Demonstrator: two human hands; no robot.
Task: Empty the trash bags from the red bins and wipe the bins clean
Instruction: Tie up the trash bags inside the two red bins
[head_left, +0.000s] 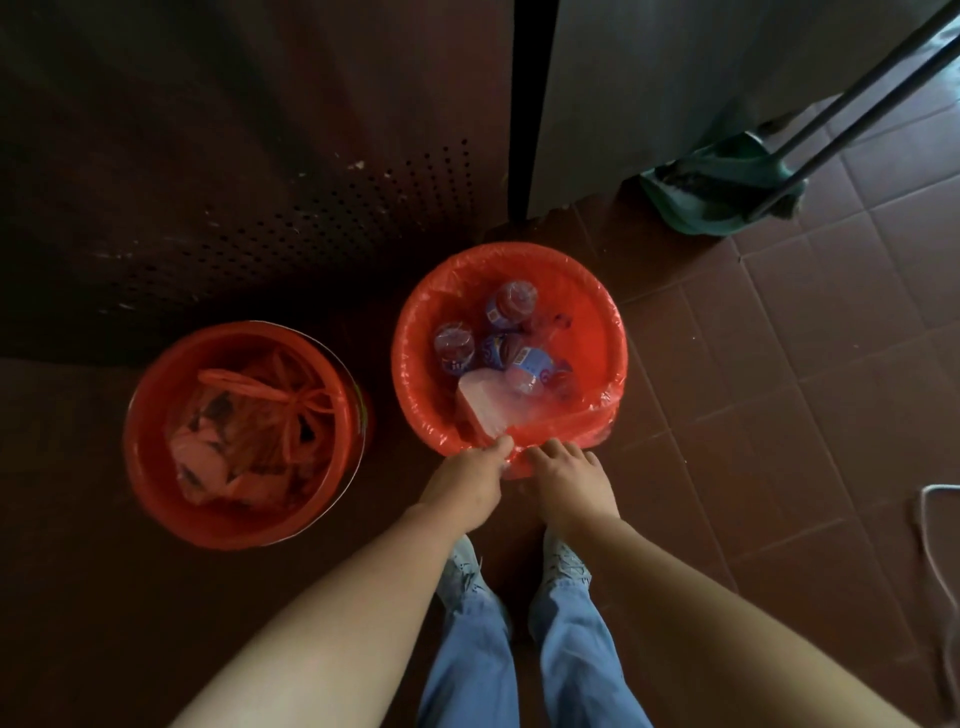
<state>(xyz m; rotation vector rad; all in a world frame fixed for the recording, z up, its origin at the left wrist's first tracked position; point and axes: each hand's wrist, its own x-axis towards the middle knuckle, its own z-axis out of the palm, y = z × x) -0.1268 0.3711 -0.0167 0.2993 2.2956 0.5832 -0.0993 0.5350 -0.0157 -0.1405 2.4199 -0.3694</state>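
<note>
Tiled floor (779, 364); left hand (470, 480), right hand (569, 480) (both curled) on trash bag (571, 423)

No legible text on bottle labels (497, 314)

Head view, steeply down, close.

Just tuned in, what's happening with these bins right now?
A person stands over two red bins on the floor. The left hand and right hand both grip the near edge of the red liner bag, which is stretched over the rim of the right bin. Plastic bottles lie inside it. The left bin holds a tied red bag, not yet lifted out. A green dustpan stands by the wall.
</note>
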